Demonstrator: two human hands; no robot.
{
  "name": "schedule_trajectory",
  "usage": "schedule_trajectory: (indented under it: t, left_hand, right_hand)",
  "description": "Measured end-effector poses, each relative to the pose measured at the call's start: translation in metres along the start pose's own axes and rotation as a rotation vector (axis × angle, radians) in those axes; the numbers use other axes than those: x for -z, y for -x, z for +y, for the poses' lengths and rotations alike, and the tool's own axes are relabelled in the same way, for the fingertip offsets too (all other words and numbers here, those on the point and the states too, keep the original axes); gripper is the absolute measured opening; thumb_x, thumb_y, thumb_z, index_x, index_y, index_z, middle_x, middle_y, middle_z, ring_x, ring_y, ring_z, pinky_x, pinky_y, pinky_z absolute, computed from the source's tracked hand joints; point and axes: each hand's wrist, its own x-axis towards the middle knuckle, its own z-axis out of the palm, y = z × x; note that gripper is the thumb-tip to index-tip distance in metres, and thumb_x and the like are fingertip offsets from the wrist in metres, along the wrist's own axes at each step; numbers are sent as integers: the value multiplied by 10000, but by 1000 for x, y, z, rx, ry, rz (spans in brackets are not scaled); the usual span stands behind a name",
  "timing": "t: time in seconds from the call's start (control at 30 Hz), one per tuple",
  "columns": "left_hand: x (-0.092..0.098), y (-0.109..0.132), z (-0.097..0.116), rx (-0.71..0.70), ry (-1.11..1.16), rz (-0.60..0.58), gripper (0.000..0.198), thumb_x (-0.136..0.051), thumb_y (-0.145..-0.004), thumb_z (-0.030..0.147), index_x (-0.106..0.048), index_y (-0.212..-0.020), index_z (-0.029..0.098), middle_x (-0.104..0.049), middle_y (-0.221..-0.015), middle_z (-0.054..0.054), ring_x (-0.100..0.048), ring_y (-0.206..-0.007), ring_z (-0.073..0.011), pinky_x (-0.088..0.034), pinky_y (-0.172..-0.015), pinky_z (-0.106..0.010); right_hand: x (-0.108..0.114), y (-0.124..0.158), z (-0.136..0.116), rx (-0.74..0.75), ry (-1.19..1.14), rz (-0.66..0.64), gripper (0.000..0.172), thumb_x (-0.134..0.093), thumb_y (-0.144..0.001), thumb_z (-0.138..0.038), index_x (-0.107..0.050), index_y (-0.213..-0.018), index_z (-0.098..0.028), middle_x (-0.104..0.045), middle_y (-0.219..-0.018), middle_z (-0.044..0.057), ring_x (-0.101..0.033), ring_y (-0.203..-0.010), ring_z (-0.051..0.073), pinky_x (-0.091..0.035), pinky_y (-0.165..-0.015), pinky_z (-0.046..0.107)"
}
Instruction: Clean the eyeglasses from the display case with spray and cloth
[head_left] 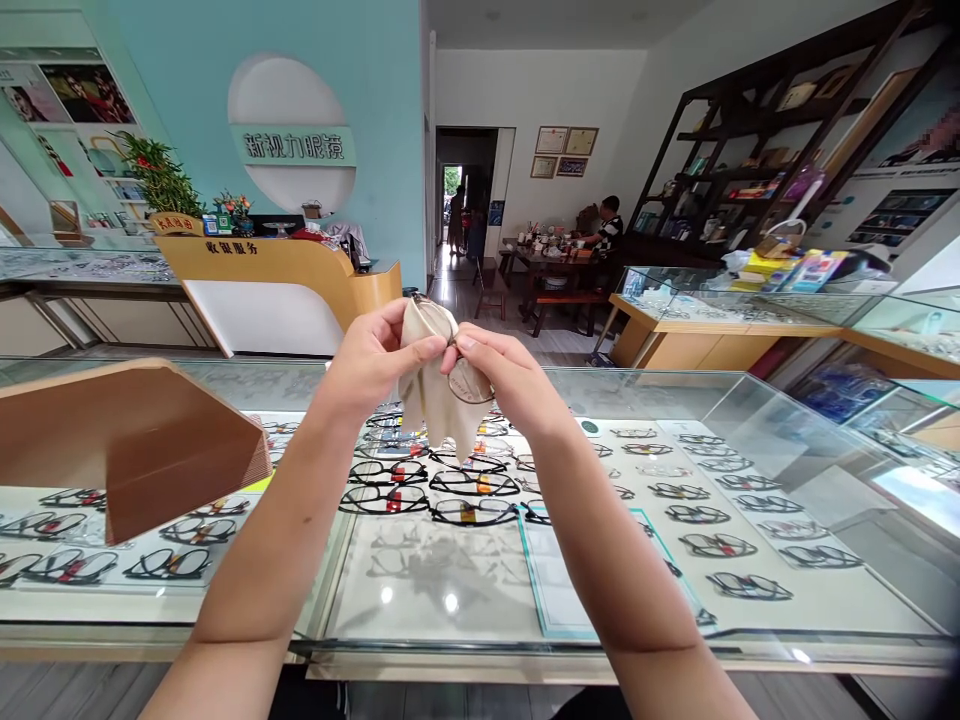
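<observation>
Both hands are raised above a glass display counter (442, 590). Between them is a pair of round, thin-rimmed eyeglasses (471, 384), partly covered by a beige cleaning cloth (421, 400) that hangs down in folds. My left hand (373, 358) is closed, pinching the cloth over one lens with thumb and fingers. Close beside it, my right hand (511, 372) pinches the glasses near the bridge, thumb and fingertips together. The other lens sticks out below the right fingers, uncovered. The temples cannot be made out.
Rows of eyeglasses (474, 484) lie inside the counter. A brown box-like object (180, 450) rests on the glass at left. Beyond stand a yellow-and-white reception desk (262, 270), another display case (675, 320) and a seated person (609, 232) at a dark table.
</observation>
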Motion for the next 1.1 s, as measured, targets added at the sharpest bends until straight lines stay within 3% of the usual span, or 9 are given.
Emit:
schedule_trajectory:
  t: [0.2, 0.27, 0.4, 0.47, 0.53, 0.63, 0.77, 0.9, 1.1]
  left_hand:
    - [-18, 4, -6, -71, -61, 294, 514, -884, -897, 680, -699, -778, 215, -627, -641, 14, -507, -564, -121, -405, -534, -281]
    - [-13, 2, -5, -90, -61, 274, 555, -856, -905, 716, -686, -740, 215, -627, -629, 2, -527, -565, -134, -414, -536, -294]
    - [2, -2, 0, -41, -25, 4, 510, -869, -900, 702, -793, -868, 199, -749, -797, -59, -673, -715, -188, -534, -664, -322]
    - [3, -2, 2, -34, -9, -70, 483, -928, -862, 650, -822, -980, 194, -785, -909, -78, -705, -800, -203, -563, -721, -323]
    - [-1, -2, 2, -56, 9, -52, 501, -1007, -783, 591, -813, -1023, 196, -786, -956, -72, -704, -835, -198, -569, -740, -307]
    - [-14, 1, -5, -79, 46, 48, 520, -1045, -733, 562, -783, -1017, 215, -743, -864, -28, -664, -775, -169, -548, -710, -284]
    - [-28, 4, -12, -21, 115, 145, 493, -973, -823, 615, -786, -1085, 241, -650, -713, 18, -595, -676, -150, -511, -646, -284]
    - [-35, 6, -9, 7, 138, 212, 508, -997, -789, 625, -736, -979, 233, -610, -699, 36, -538, -643, -125, -495, -629, -274]
    - [-41, 7, -7, -59, 56, 189, 494, -840, -935, 704, -651, -941, 247, -567, -693, 29, -515, -653, -134, -485, -652, -283]
  right_hand:
    - [-10, -1, 4, 17, 35, -31, 435, -577, -1124, -527, -727, -862, -214, -543, -917, 14, -468, -830, 170, -406, -775, 317]
    - [-6, 0, 1, 20, 39, -32, 423, -579, -1126, -507, -731, -861, -214, -546, -919, 15, -462, -822, 170, -398, -762, 318]
    - [8, 2, -5, 0, 37, -19, 406, -607, -1114, -490, -736, -848, -213, -547, -895, 13, -452, -786, 165, -384, -730, 317]
    - [12, 2, -7, -14, 31, -17, 414, -621, -1105, -516, -734, -843, -216, -548, -884, 14, -459, -784, 169, -387, -718, 316]
    - [12, 3, -7, -10, 26, -15, 417, -626, -1102, -527, -729, -839, -220, -551, -886, 15, -468, -794, 172, -398, -723, 315]
    - [4, 3, -6, 29, 11, -31, 419, -620, -1109, -531, -715, -844, -221, -570, -920, 19, -494, -831, 175, -429, -772, 319]
    - [-7, 2, -2, 63, 23, -32, 461, -608, -1105, -593, -678, -844, -218, -611, -986, 38, -537, -935, 196, -455, -863, 333]
    - [-10, 0, 1, 47, 39, 34, 474, -612, -1091, -621, -679, -856, -215, -580, -943, 27, -503, -877, 182, -434, -819, 321]
    - [-9, 0, 1, 12, 11, 59, 467, -638, -1073, -628, -677, -846, -222, -518, -852, -1, -453, -794, 169, -402, -755, 310]
